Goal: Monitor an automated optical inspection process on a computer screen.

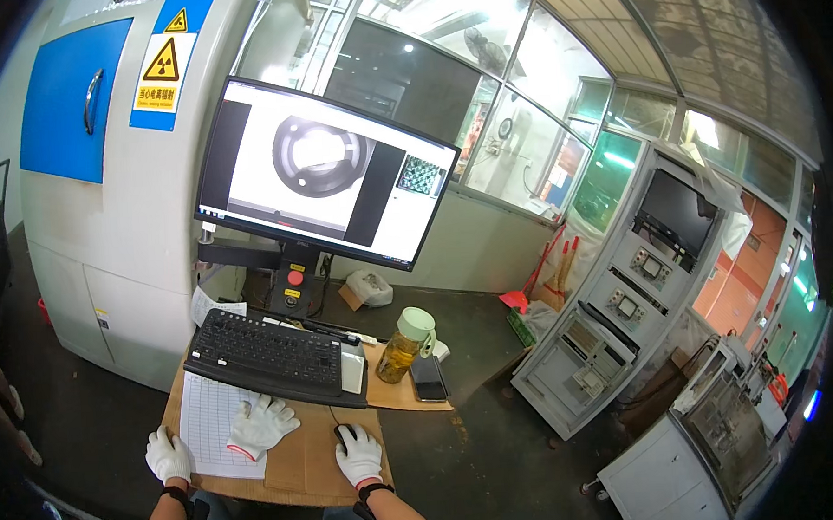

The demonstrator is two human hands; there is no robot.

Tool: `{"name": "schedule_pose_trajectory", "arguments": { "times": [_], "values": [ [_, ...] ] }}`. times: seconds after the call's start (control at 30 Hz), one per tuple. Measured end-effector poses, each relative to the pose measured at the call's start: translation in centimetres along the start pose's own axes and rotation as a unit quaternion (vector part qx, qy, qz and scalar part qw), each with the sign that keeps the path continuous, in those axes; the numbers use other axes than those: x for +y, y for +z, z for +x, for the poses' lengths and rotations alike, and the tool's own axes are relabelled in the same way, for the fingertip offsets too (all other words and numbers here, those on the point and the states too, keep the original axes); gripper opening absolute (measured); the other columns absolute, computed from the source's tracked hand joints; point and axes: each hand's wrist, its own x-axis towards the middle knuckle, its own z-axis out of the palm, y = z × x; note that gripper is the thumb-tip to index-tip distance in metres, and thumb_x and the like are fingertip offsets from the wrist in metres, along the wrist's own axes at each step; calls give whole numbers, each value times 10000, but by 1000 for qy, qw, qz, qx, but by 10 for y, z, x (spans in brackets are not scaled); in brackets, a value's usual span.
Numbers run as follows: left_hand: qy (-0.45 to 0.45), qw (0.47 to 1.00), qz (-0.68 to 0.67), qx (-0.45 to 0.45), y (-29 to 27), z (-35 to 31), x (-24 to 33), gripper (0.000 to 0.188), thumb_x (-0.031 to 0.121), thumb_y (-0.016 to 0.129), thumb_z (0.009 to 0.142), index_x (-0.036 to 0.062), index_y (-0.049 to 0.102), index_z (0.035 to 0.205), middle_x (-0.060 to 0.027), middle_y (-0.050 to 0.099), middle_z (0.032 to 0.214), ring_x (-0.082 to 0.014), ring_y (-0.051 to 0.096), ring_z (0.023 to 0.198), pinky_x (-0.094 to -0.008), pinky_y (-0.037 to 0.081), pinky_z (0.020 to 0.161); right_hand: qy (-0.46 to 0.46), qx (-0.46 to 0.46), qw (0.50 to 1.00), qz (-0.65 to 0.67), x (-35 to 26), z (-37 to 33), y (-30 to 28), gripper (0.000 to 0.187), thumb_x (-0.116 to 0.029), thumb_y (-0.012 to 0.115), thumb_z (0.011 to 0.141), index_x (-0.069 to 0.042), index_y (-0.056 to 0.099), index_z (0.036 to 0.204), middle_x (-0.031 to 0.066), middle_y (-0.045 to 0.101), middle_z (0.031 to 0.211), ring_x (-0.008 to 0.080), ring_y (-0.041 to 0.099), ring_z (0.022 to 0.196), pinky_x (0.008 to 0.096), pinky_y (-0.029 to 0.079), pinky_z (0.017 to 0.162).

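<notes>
- The mouse [343,433] lies on the brown cardboard sheet [300,460] that covers the small desk, near its right front corner; only the dark top end of it shows past the glove.
- The right hand [361,455], in a white knit glove, lies on top of the mouse with the fingers curved loosely over it, resting rather than clamping.
- The left hand [168,455], also gloved in white, rests at the left front edge of the desk, fingers half open, holding nothing; its fingertips touch or nearly touch the edge of a printed form [207,422].
- The form is a white sheet with a grid of lines, lying flat just in front of the keyboard.
- A spare pair of white gloves [262,423] with red cuffs lies crumpled on the form's right edge, between the two hands.
- The black keyboard [264,353] sits behind the gloves, tilted slightly across the desk.
- A clear bottle [403,344] with a pale green lid stands upright to the right of the keyboard, holding amber liquid to roughly two thirds.
- A dark phone [428,377] lies flat just beside the bottle's base.
- The monitor [320,171] stands behind the keyboard, showing a grey ring-shaped part on a light background.
- A white cabinet [127,226] with a blue door stands to the left.
</notes>
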Motion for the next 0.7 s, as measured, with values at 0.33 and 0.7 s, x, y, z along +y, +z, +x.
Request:
{"name": "schedule_pose_trajectory", "arguments": {
  "times": [0.33, 0.7],
  "values": [
    [-4, 1000, 2, -7, -8, -1, 7, 355, 248, 643, 935, 95, 655, 1256, -153, 642, 1131, -362, 647, 1022, -491, 525, 888, 6, -6, 1000, 6, 0, 2, -2, 444, -299, 687, 875, -214, 661, 1311, 120, 626, 1353, 398, 664, 1053, 535, 543, 901],
    [5, 1000, 5, 0, -4, 0, 3, 352, 252, 646, 935, 98, 654, 1252, -154, 641, 1123, -362, 646, 1012, -493, 525, 879, 21, -15, 1000, -3, 1, 0, 1, 505, -335, 689, 871, -200, 645, 1356, 125, 621, 1362, 399, 653, 1090, 531, 525, 945]
  ]
}}
